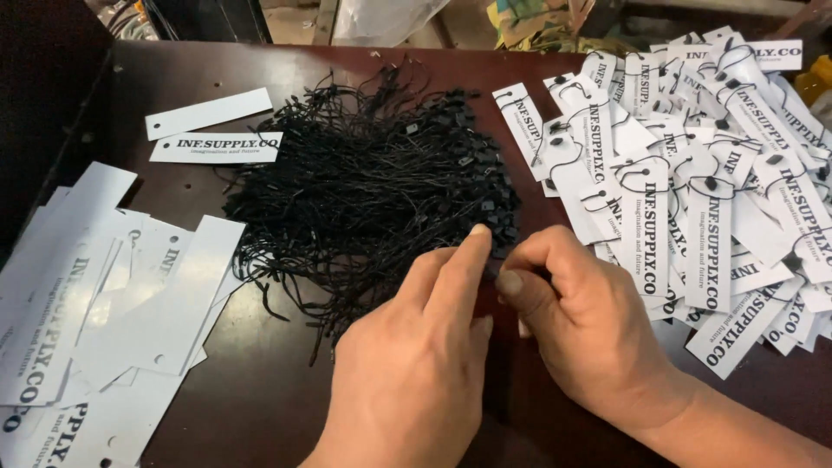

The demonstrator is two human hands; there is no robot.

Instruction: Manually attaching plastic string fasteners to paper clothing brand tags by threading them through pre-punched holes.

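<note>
meeting over the near edge of a pile of black string fasteners [373, 178], the two hands work fingertip to fingertip. the left hand [416, 364] lies palm down with its forefinger stretched forward and the other fingers curled loosely, its tip touching the strings at the pile's rim; whether it has pinched one free i cannot tell. the right hand [581, 325] is curled nearly closed, thumb pressed toward the bent fingers just beside the left forefinger, seemingly nipping a small black clasp or string end, though the thing itself is too small to make out.

doing this picking well, as i judge it, means teasing out a single loop from the edge rather than the tangled middle, holding it by the clasp so neighbouring strings do not drag along.

beyond the fingertips the string pile spreads away across the dark brown table [260, 390]. to the right of the right hand lies a heap of white paper tags already strung [693, 182] with black loops. to the left of the left hand sits a loose stack of unstrung white tags [113, 303], punched holes showing, with two single tags [212, 130] farther off. no box or tray holds any of it; everything lies bare on the table.
</note>
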